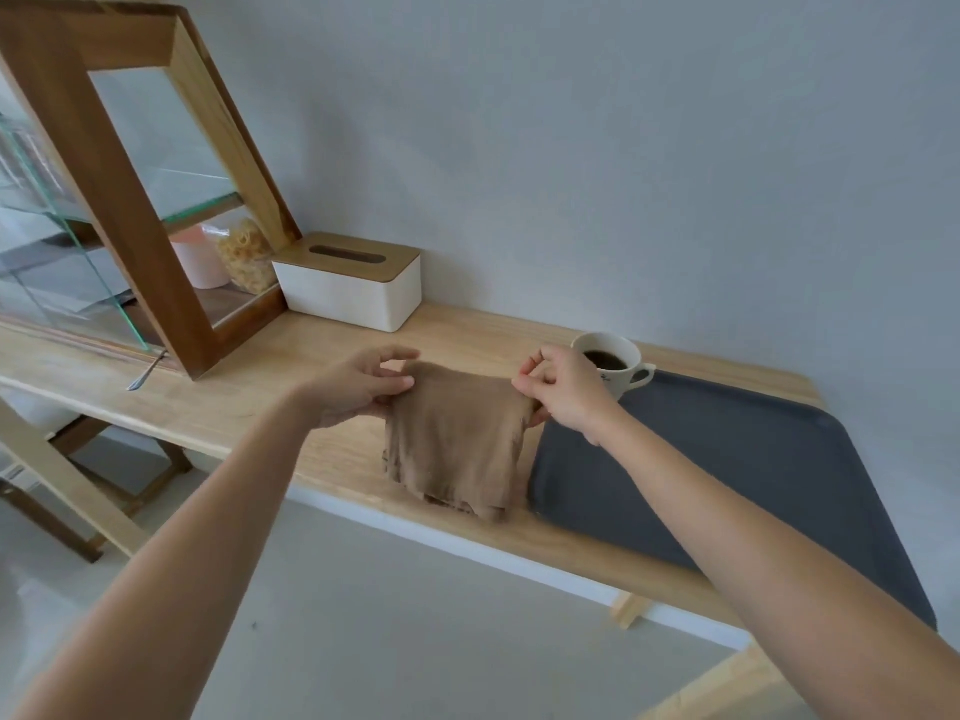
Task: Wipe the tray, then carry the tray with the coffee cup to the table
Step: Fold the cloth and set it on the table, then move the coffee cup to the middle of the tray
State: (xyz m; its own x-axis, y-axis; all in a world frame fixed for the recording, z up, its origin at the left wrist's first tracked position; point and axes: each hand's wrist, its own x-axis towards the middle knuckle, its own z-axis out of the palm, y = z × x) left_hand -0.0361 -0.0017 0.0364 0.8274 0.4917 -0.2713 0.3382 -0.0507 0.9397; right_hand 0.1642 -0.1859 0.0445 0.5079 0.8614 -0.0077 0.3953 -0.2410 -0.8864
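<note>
A dark grey tray (769,475) lies on the wooden counter (249,407) at the right. At the tray's far left corner stands a white coffee cup (618,363) with dark coffee in it; whether it rests on the tray or just beside it is unclear. A tan cloth (457,444) hangs folded over the counter just left of the tray. My left hand (358,389) pinches its top left corner and my right hand (563,392) pinches its top right corner, holding the upper edge up while the lower edge rests on the counter.
A white tissue box (353,285) with a wooden lid sits against the wall. A wood-and-glass cabinet (130,210) holding jars stands at the left, with a spoon (145,376) beside it. The counter's front edge drops to the floor below.
</note>
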